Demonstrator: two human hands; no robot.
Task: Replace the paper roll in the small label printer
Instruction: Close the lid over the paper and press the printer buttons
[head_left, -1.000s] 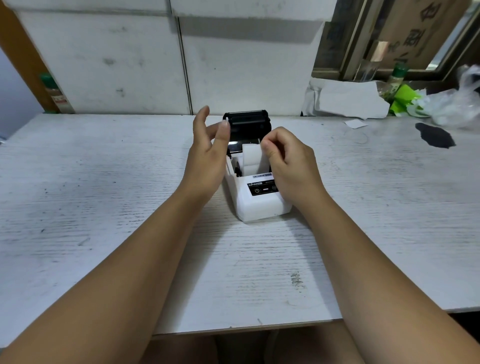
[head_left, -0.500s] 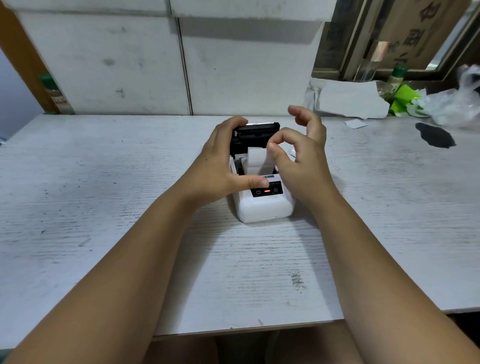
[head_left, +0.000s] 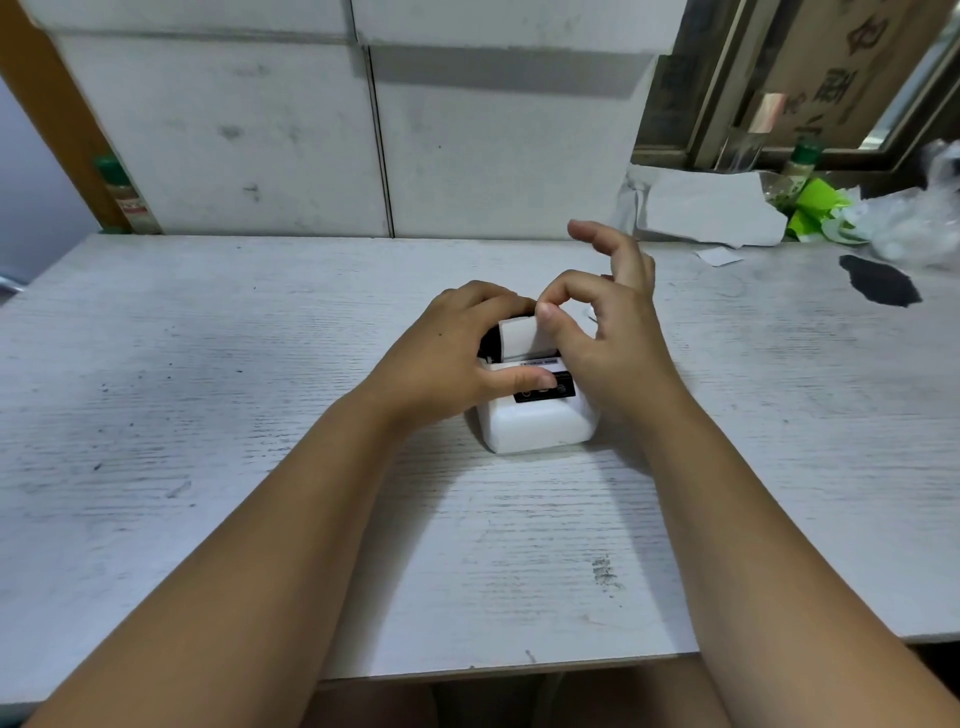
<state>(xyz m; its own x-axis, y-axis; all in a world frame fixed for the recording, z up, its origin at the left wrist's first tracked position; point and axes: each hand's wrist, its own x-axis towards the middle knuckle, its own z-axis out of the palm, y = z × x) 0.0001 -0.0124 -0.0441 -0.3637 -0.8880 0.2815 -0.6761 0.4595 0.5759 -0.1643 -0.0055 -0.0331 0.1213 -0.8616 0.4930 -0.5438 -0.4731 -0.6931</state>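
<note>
A small white label printer (head_left: 535, 423) stands in the middle of the white table (head_left: 208, 415). A strip of white paper (head_left: 519, 338) sticks up out of its top slot. My right hand (head_left: 608, 338) pinches the strip's upper right edge between thumb and forefinger, the other fingers spread. My left hand (head_left: 452, 358) wraps the printer's left side and black lid, fingers over the back, thumb lying across the black button panel (head_left: 550, 392). The lid is pressed down and mostly hidden under my fingers. The roll inside is out of sight.
At the back right lie crumpled white paper (head_left: 711, 208), green wrapping (head_left: 815, 208), a clear plastic bag (head_left: 914, 223), a small bottle (head_left: 800, 161) and a dark patch (head_left: 878, 280) on the table. A white wall stands just behind the table's far edge.
My left hand moved from beside the open lid onto it and pushed it down over the paper. My right hand lifted from the printer's side and pinched the paper end upward.
</note>
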